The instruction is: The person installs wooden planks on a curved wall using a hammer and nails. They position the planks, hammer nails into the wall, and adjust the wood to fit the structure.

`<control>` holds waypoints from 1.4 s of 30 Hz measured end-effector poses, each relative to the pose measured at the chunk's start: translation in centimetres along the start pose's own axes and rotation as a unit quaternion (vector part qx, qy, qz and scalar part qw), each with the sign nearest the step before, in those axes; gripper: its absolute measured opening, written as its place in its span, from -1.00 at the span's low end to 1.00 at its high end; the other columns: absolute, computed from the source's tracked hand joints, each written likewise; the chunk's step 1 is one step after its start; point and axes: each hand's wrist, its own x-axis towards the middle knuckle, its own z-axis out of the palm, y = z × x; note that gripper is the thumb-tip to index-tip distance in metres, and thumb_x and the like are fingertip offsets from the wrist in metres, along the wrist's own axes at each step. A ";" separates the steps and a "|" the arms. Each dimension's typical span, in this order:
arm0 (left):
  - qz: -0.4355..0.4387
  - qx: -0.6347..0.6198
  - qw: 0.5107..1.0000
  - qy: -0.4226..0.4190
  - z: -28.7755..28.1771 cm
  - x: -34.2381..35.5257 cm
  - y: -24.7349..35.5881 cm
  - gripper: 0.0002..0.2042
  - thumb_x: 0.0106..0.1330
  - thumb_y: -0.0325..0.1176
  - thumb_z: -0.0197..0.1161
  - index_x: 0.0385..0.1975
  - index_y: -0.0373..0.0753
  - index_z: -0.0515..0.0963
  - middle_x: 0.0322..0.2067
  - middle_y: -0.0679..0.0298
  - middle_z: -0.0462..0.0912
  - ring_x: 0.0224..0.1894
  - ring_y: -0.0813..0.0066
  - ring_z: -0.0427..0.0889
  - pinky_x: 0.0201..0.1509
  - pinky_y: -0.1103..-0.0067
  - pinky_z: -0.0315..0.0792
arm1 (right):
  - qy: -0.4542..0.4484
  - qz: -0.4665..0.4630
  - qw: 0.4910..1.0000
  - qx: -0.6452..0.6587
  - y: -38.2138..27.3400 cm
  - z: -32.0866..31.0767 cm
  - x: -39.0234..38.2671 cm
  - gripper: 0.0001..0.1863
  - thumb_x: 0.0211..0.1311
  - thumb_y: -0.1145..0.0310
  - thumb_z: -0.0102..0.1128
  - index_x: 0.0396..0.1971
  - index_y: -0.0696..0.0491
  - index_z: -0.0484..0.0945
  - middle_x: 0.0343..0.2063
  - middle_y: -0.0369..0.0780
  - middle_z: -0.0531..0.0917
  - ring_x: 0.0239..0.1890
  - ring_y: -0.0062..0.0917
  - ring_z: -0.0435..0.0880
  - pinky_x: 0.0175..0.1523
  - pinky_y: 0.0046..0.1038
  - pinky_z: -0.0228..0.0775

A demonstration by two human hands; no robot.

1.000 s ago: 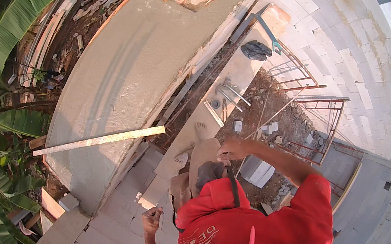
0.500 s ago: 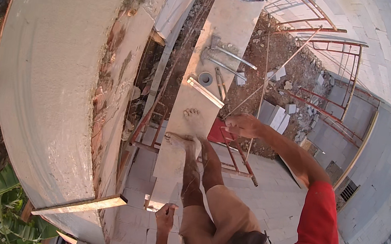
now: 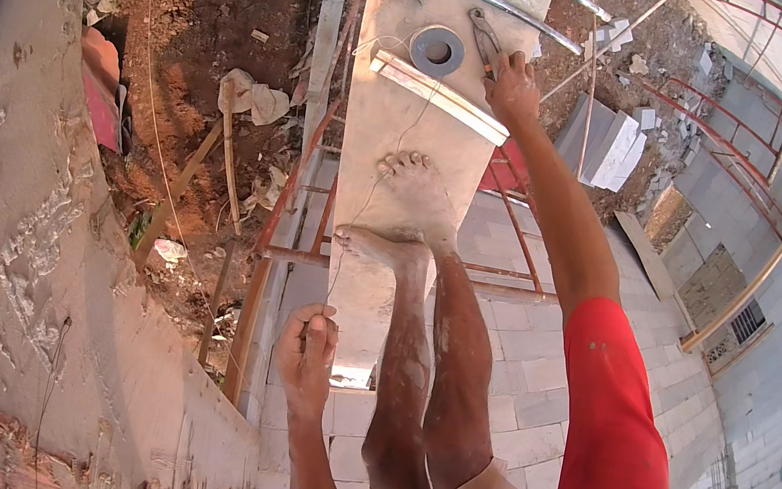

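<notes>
My left hand (image 3: 305,358) is closed in a pinch on a thin wire (image 3: 335,272). From there the wire runs up past my bare feet, over the scaffold plank (image 3: 380,147), toward a grey roll (image 3: 437,51). Reaching forward, my right hand (image 3: 515,93) has its fingers curled on the handles of a pair of pliers (image 3: 484,36), which lie on the plank just right of the roll. A pale wooden strip (image 3: 438,97) lies across the plank between the roll and my feet. Beyond the roll are two hammers with metal handles (image 3: 507,11).
Red scaffold pipes (image 3: 310,192) flank the plank I stand on. A rough concrete wall (image 3: 30,292) rises on the left, with a dirt pit (image 3: 197,84) beyond it. Pale blocks (image 3: 603,145) and rubble lie below on the right, beside a block floor (image 3: 534,367).
My right hand has moved forward from beside my feet onto the pliers. The view has come closer to the plank. My left hand stays near the plank's near end.
</notes>
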 end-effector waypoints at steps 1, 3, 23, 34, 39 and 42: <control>0.008 0.018 1.000 0.005 0.2 0.6 0.2 -0.86 0.58 -0.37 0.11 -0.13 -0.31 0.53 -0.48 0.39 0.49 -0.47 0.76 0.28 -0.42 0.74 0.18 | -0.019 0.000 1.000 -0.007 0.2 0.4 0.1 -0.52 0.21 0.29 0.34 0.11 0.04 0.43 0.05 -0.02 0.42 0.08 -0.03 0.56 0.08 -0.03 0.59; 0.017 0.023 1.000 0.002 0.3 1.6 0.5 -0.87 0.57 -0.38 0.12 -0.14 -0.31 0.53 -0.45 0.37 0.55 -0.45 0.75 0.31 -0.38 0.74 0.21 | -0.021 -0.019 1.000 -0.010 0.8 0.7 0.2 -0.57 0.22 0.32 0.31 0.07 0.05 0.45 0.05 -0.02 0.42 0.06 -0.02 0.57 0.08 -0.04 0.59; 0.205 0.221 0.952 0.045 1.6 8.7 -1.3 -0.87 0.46 -0.40 0.25 -0.15 -0.32 0.61 -0.47 0.23 0.60 -0.46 0.52 0.52 -0.29 0.51 0.46 | -0.019 0.014 0.949 0.314 -2.0 -28.7 -14.4 -0.75 0.31 0.43 0.38 -0.07 0.06 0.56 -0.22 -0.27 0.53 -0.13 -0.48 0.62 -0.02 -0.35 0.49; 0.164 0.145 0.971 -0.099 1.7 7.6 0.1 -0.96 0.35 -0.54 0.16 -0.33 -0.38 0.51 -0.48 0.24 0.52 -0.49 0.54 0.45 -0.36 0.52 0.37 | -0.202 -0.426 0.874 0.118 -10.2 -22.8 -14.6 -0.65 -0.01 0.48 0.42 -0.22 -0.18 0.56 -0.30 -0.27 0.39 0.04 -0.29 0.48 0.18 -0.22 0.42; 0.181 0.156 0.965 -0.103 1.3 8.1 -0.2 -0.96 0.34 -0.54 0.16 -0.33 -0.38 0.50 -0.49 0.23 0.51 -0.51 0.54 0.44 -0.38 0.51 0.35 | -0.174 -0.468 0.863 0.081 -10.5 -22.7 -13.2 -0.71 0.02 0.48 0.35 -0.24 -0.17 0.57 -0.30 -0.26 0.40 0.02 -0.29 0.48 0.18 -0.18 0.40; 0.178 0.156 0.967 -0.100 1.5 8.6 -0.4 -0.95 0.35 -0.53 0.16 -0.34 -0.37 0.50 -0.48 0.22 0.51 -0.51 0.53 0.44 -0.39 0.51 0.34 | -0.186 -0.477 0.856 0.071 -10.8 -22.7 -12.0 -0.69 0.02 0.49 0.33 -0.22 -0.18 0.59 -0.29 -0.26 0.42 0.04 -0.29 0.49 0.23 -0.16 0.37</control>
